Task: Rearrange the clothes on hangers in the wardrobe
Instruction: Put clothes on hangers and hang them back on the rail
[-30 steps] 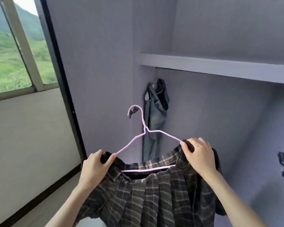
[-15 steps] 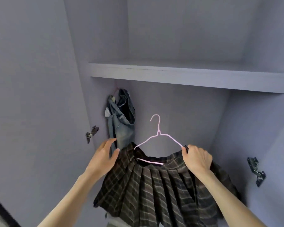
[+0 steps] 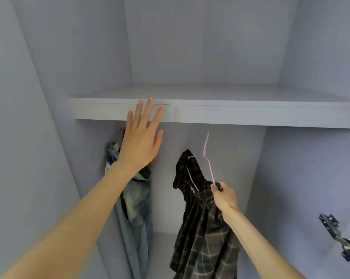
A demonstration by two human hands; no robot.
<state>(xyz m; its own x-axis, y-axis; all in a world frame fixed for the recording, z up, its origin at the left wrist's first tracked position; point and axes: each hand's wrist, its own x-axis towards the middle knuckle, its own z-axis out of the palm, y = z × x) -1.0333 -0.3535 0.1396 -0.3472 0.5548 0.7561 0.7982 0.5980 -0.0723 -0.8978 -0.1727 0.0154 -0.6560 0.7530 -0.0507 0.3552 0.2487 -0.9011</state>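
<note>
A dark plaid pleated skirt (image 3: 202,222) hangs on a thin pink wire hanger (image 3: 206,158), turned edge-on inside the wardrobe. My right hand (image 3: 223,195) grips the hanger's near shoulder together with the skirt's waistband, and the hook points up just under the shelf. My left hand (image 3: 141,137) is raised with its fingers straight and spread in front of the shelf's front edge, holding nothing. Behind that hand, a pair of blue jeans (image 3: 134,200) hangs at the left of the wardrobe, its top partly hidden.
A grey shelf (image 3: 250,112) runs across the wardrobe above the hanging space. Grey side walls close in left and right. A metal door hinge (image 3: 338,236) sticks out on the right wall.
My left hand let go of the skirt and rose open to the shelf edge. My right hand carried the hanger deeper into the wardrobe and turned it edge-on. The view tilted upward.
</note>
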